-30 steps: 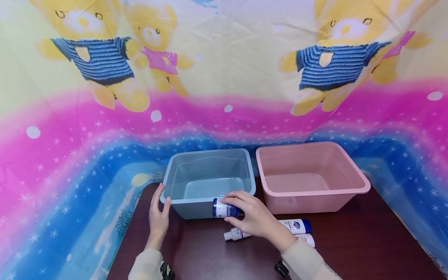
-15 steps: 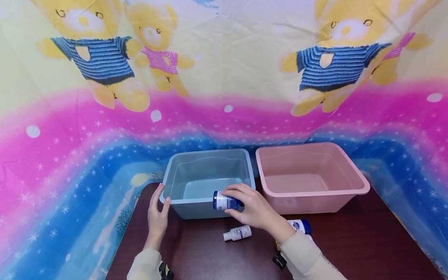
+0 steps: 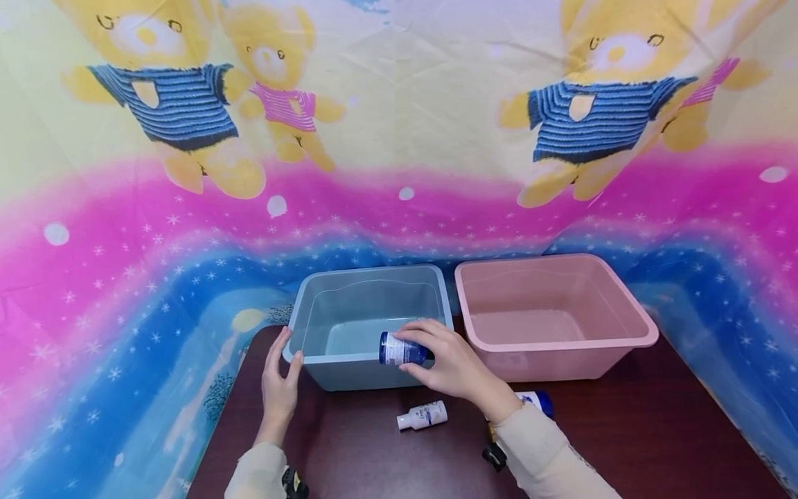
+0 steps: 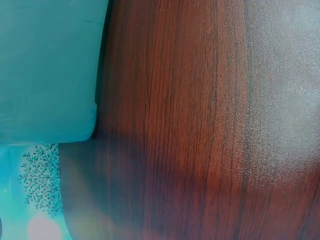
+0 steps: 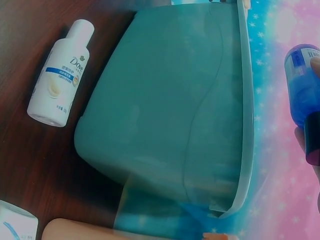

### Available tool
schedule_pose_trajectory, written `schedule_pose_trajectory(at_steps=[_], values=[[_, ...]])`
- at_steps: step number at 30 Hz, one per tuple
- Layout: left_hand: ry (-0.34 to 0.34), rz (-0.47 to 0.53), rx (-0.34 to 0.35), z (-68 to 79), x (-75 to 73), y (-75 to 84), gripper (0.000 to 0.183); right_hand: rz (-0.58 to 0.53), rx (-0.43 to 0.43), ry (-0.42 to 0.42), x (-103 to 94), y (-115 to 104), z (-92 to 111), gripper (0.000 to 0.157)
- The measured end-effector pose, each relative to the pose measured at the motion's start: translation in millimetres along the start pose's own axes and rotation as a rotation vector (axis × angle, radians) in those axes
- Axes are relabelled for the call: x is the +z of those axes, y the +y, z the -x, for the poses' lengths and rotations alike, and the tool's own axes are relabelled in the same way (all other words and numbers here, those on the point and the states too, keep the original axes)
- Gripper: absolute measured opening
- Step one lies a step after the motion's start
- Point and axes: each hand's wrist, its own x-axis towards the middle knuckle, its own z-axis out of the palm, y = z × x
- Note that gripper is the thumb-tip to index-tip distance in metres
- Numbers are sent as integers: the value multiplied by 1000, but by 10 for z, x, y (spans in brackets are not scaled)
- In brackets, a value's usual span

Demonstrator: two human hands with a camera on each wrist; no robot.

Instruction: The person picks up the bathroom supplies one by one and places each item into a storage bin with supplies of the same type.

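Note:
My right hand (image 3: 445, 360) grips a small blue bottle (image 3: 402, 348) with a white label, tilted on its side in front of the green-grey bin's rim. The bottle's dark cap shows in the right wrist view, where the blue bottle (image 5: 302, 87) is at the right edge. My left hand (image 3: 279, 388) touches the front left corner of the green-grey bin (image 3: 368, 374), fingers fairly straight along its side and thumb at the front. A white Dove bottle (image 3: 424, 415) lies on the table before the bin, its cap pointing left.
A pink bin (image 3: 555, 360) stands right of the green-grey one. Partly behind the right sleeve lies a white bottle with a blue cap (image 3: 544, 403). The right wrist view also shows an orange-tan item (image 5: 95, 229) and a white container (image 5: 17, 222). A printed curtain (image 3: 399, 208) hangs behind the table.
My right hand has lifted the blue bottle slightly, up to the green-grey bin's front rim. The Dove bottle shows fully now. My left hand has stayed at the corner.

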Motion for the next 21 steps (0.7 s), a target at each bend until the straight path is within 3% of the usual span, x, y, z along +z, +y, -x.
schedule_pose_trajectory(at_steps=[21], values=[[-11, -3, -24, 6, -5, 4, 51, -1, 9, 22, 1, 183, -102, 50]])
